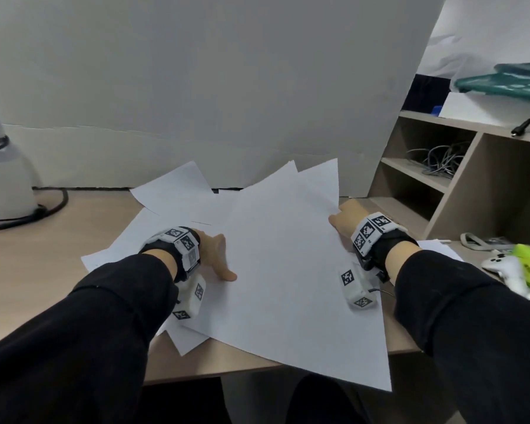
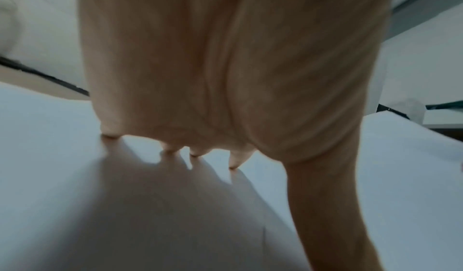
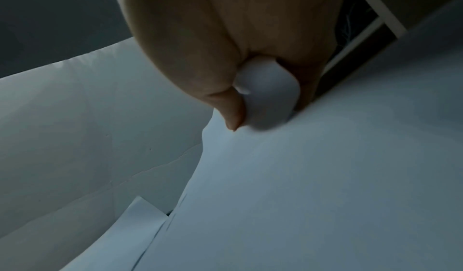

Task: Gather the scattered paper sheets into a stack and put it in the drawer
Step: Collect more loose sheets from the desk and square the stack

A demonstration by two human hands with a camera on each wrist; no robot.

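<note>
— Several white sheets [image 1: 288, 270] lie fanned, overlapping, on your table [image 1: 74, 240]; one overhangs its near edge.
— Hands?
— Your left hand [image 1: 218, 255] presses them with straight fingers; your right hand [image 1: 343, 221] pinches a sheet's edge. Shelves [image 1: 441, 185] stand right.

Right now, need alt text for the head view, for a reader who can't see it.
Two black-sleeved arms reach over loosely overlapping white paper sheets on a light wooden desk. The left hand presses on the sheets; the right hand pinches the top sheet's far right edge. Open shelves holding cables stand to the right.
</note>
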